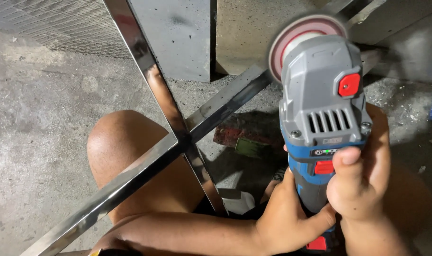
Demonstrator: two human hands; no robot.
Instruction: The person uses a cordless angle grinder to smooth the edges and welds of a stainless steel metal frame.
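An angle grinder with a grey head and blue body is held upright in the right half of the view, its round pink-rimmed disc touching a shiny metal bar. The right hand is wrapped tightly around the blue body, thumb pressed just beside a red switch. The left hand is clamped on the lower handle from the other side, touching the right hand. The bar crosses another polished bar, forming a metal frame over a bare knee. Below lies a concrete floor, dusted white near the right edge.
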